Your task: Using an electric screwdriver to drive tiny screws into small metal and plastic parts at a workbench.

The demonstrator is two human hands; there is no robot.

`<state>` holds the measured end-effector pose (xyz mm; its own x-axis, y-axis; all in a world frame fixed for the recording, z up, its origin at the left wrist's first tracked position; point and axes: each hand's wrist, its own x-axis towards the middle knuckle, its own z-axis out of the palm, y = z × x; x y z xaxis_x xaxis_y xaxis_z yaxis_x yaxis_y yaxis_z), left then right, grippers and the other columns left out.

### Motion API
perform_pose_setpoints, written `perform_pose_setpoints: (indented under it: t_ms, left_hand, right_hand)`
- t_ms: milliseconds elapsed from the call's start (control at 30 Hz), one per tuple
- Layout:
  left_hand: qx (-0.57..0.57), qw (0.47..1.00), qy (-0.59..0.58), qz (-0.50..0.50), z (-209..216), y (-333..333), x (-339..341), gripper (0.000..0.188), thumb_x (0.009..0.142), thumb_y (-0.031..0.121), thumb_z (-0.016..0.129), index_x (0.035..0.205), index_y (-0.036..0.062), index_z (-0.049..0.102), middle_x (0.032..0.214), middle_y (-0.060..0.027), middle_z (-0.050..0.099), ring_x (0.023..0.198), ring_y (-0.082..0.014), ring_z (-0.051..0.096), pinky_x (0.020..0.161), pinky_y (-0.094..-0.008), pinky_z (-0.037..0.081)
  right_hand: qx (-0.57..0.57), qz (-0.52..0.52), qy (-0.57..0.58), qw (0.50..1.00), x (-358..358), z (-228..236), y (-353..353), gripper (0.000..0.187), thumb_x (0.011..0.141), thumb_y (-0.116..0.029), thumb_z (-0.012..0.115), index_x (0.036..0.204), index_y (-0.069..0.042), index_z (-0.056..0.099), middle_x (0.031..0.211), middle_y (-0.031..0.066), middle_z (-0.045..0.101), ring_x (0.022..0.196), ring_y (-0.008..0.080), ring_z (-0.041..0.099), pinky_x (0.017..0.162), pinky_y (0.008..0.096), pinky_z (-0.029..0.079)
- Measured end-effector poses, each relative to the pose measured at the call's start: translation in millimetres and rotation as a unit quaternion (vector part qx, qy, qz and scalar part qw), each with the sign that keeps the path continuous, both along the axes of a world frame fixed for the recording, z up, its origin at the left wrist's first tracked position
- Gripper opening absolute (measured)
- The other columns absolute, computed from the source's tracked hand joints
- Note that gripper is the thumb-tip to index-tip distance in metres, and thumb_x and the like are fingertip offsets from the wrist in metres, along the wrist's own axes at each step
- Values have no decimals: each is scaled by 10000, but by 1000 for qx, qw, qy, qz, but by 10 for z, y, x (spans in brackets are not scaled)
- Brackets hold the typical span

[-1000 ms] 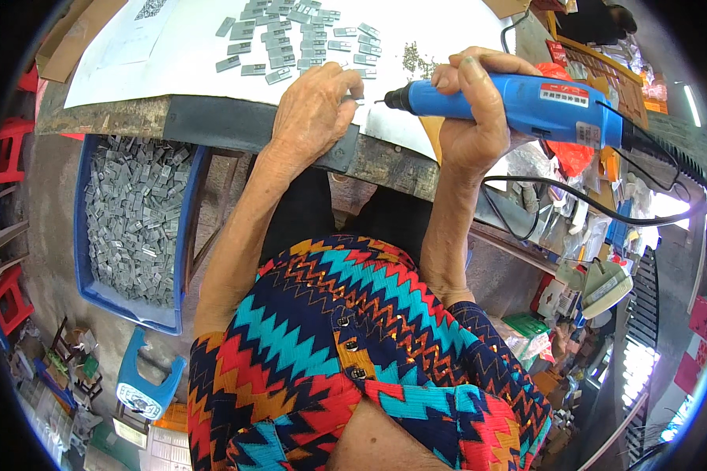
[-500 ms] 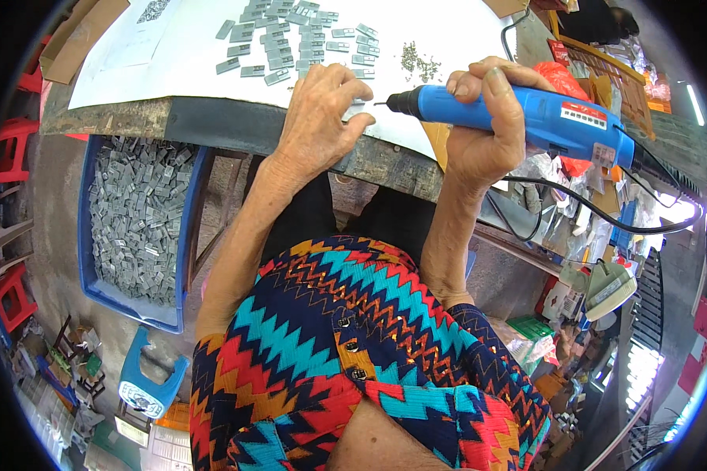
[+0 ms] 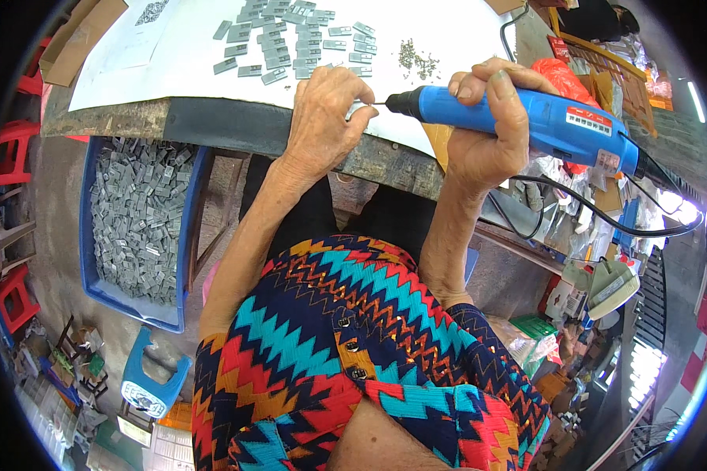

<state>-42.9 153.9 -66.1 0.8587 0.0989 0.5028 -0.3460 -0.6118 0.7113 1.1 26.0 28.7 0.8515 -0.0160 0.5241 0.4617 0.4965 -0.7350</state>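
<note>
My right hand (image 3: 491, 118) is wrapped round a blue electric screwdriver (image 3: 554, 125), held nearly level with its black nose and thin bit pointing left. My left hand (image 3: 322, 118) is closed at the table's near edge, thumb and fingers pinching a small grey piece (image 3: 356, 108) that they mostly hide. The bit's tip reaches this piece beside the thumb; whether it sits in a screw is too small to tell. Beyond the left hand, several flat grey plastic pieces (image 3: 275, 43) lie in rows on white paper. A scatter of tiny brass-coloured screws (image 3: 416, 61) lies to their right.
Below the table's worn edge (image 3: 228, 122), at left, stands a blue bin (image 3: 86, 235) full of similar grey pieces. A black cable (image 3: 605, 212) loops from the screwdriver at right. A blue stool (image 3: 153, 377) and red stools (image 3: 14, 153) stand at left; bags and boxes crowd the right.
The screwdriver has shifted slightly left, and its bit now meets the piece at my left fingertips, where a small gap showed before. My left hand has moved a little right.
</note>
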Motion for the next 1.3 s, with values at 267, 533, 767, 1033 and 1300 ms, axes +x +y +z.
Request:
perform_pose_setpoints:
  t_ms: [267, 533, 767, 1033, 1300]
  left_hand:
    - [5, 1000, 4, 3, -2, -1, -17, 128, 706, 97, 675, 767, 45, 576, 770, -49, 555, 790, -221, 484, 726, -354, 369]
    - [8, 1000, 5, 2, -5, -1, -24, 123, 703, 92, 672, 771, 47, 579, 770, -45, 558, 784, -216, 492, 712, -347, 362]
    - [7, 1000, 15, -4, -1, 9, -44, 102, 722, 93, 656, 783, 38, 594, 796, -44, 568, 795, -211, 496, 717, -343, 360]
    - [0, 1000, 6, -13, -2, 7, -42, 93, 723, 73, 654, 782, 33, 593, 816, -50, 572, 806, -213, 505, 736, -345, 364]
    - [-8, 999, -19, -25, 1, 18, -58, 99, 704, 45, 659, 779, 40, 594, 842, -52, 583, 845, -209, 522, 765, -351, 370]
  right_hand:
    - [0, 7, -9, 1000, -5, -11, 21, 258, 700, 49, 609, 936, 42, 503, 718, 124, 592, 558, 172, 594, 584, 317, 511]
    - [-20, -3, -3, 1000, 4, -20, 8, 245, 694, 41, 617, 915, 38, 511, 701, 116, 595, 548, 167, 598, 582, 319, 519]
    - [-17, -11, -10, 1000, -2, -23, 13, 237, 692, 41, 615, 903, 43, 507, 692, 118, 591, 546, 167, 596, 578, 315, 515]
    - [-4, 8, 11, 1000, -6, 12, 7, 222, 698, 48, 608, 894, 47, 506, 690, 127, 589, 546, 170, 591, 568, 312, 508]
    - [8, 11, 13, 1000, -26, 20, 26, 212, 694, 48, 613, 881, 43, 513, 699, 130, 591, 538, 171, 587, 559, 314, 504]
